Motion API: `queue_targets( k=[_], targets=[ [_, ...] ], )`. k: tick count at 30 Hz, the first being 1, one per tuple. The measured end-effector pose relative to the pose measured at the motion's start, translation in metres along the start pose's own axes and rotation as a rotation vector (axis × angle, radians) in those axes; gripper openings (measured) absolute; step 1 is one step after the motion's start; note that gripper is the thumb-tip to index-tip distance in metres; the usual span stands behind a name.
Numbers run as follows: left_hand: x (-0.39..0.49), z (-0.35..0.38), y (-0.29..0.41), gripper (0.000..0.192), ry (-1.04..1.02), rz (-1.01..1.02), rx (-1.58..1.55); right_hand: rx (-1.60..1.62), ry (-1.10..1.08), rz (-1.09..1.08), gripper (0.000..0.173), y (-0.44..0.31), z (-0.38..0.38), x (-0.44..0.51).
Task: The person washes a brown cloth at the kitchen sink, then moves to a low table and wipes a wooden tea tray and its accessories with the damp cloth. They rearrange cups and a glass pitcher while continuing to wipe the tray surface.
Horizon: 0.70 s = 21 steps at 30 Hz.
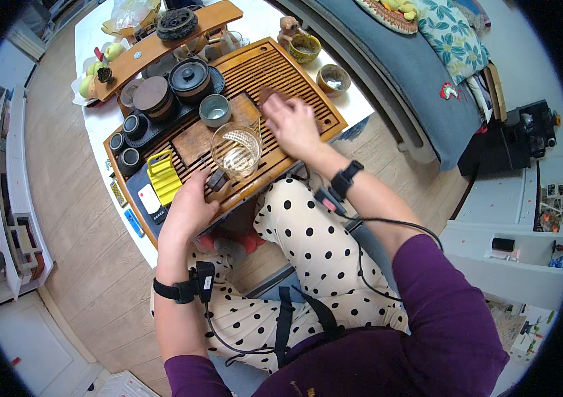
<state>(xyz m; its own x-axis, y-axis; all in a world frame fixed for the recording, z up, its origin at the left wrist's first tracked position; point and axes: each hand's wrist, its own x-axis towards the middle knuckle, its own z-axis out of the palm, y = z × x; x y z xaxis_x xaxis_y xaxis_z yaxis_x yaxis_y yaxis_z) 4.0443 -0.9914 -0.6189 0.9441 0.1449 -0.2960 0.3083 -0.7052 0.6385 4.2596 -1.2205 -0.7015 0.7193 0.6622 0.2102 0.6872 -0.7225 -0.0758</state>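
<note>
A slatted wooden tea tray (306,92) lies before me. On its right part my right hand (291,124) is held over the slats, its fingers at a small brown cloth or pad (272,95); blur leaves the grip uncertain. Near the front edge rests my left hand (194,201), its fingertips close to the dark knob of a clear glass pitcher (236,149); whether it grips anything cannot be told. Behind the pitcher sits a grey-green cup (215,110). A yellow ridged holder (165,178) stands left of my left hand, beside a white card-like item (149,198).
A lidded dark pot (189,77), a round brown-topped canister (152,94) and small black cups (135,126) line the tray's left side. A raised wooden shelf (137,54) crosses behind. Two bowls (333,79) and a figurine (289,26) stand beyond the right edge.
</note>
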Motion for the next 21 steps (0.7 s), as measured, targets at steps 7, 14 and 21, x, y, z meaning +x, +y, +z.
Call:
queue_targets(
  k=[7, 14, 21],
  targets=[
    [-0.009, -0.003, 0.018, 0.074, 0.090, 0.051, -0.091, 0.025, -0.007, 0.249, 0.035, 0.010, -0.021, -0.020],
    [0.009, -0.013, 0.017, 0.037, 0.135, -0.074, -0.385, 0.270, -0.122, -0.147, 0.040, -0.027, -0.005, -0.048],
    [0.013, -0.011, 0.006, 0.037, -0.043, -0.065, -0.375, 0.003, -0.101, 0.137, 0.041, -0.015, -0.020, -0.048]
  ],
)
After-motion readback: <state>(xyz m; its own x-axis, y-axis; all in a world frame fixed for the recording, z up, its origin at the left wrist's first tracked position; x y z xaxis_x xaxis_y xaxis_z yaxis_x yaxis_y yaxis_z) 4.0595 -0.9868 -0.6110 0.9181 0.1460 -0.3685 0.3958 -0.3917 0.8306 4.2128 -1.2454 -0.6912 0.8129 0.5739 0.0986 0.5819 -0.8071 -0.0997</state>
